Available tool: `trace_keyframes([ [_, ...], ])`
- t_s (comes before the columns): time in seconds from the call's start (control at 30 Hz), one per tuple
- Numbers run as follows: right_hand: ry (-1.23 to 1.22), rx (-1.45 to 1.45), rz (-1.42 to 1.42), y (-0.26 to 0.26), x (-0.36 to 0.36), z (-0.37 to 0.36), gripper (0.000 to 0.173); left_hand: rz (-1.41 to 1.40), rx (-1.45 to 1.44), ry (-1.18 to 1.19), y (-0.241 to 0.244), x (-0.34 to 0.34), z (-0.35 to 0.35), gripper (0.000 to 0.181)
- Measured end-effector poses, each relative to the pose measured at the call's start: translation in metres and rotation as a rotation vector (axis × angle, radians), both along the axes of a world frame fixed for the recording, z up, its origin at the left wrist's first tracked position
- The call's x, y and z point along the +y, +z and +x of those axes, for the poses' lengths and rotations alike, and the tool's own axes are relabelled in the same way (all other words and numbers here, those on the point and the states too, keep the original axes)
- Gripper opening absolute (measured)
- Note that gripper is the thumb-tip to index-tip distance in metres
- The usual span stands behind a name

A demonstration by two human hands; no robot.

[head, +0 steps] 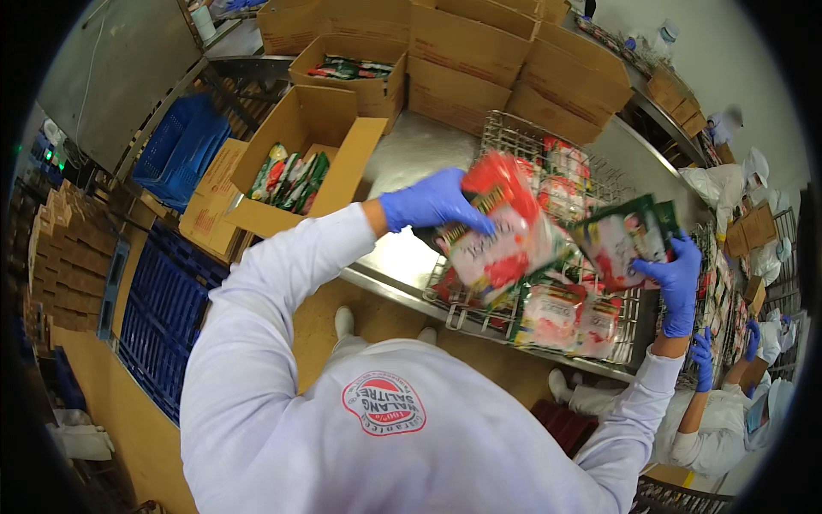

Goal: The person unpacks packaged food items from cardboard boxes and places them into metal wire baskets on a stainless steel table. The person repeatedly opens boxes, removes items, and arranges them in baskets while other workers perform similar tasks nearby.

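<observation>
My left hand (433,204), in a blue glove, grips a red and white printed food pouch (498,238), blurred by motion; more pouches may be behind it. Off to the right, my gloved right hand (677,276) holds several dark green and pink pouches (620,241) bunched together. Both handfuls are above a wire basket (494,132) on the steel table. Several pouches lie flat inside it, such as a red and white pouch (552,315) at the near side. Left of my left hand stands an open cardboard box (350,170) with a row of upright pouches (292,177) in it.
Stacked cartons (462,77) line the back of the steel table (424,144). Another open carton (359,48) contains pouches. Blue crates (183,144) and a blue pallet (160,321) are at left. Co-workers in white work along the right; one raises a gloved hand (703,360) near my right arm.
</observation>
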State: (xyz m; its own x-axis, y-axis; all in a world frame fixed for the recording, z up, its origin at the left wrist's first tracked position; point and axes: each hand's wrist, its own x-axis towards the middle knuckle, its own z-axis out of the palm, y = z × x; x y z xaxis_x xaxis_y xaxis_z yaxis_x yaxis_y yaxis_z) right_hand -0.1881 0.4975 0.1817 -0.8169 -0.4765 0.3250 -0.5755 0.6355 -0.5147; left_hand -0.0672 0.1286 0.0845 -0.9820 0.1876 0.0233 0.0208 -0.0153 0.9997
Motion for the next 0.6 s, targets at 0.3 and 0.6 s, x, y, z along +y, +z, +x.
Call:
trace_keyframes([
  [0.3,-0.062,-0.294,-0.721,-0.025,-0.306,0.072,0.033,-0.009,0.447,1.057,0.025,-0.192,0.088,0.031],
  [0.6,-0.238,-0.137,-0.121,-0.197,-0.564,0.099,0.051,-1.31,-0.119,1.074,-0.125,-0.318,0.018,0.057],
])
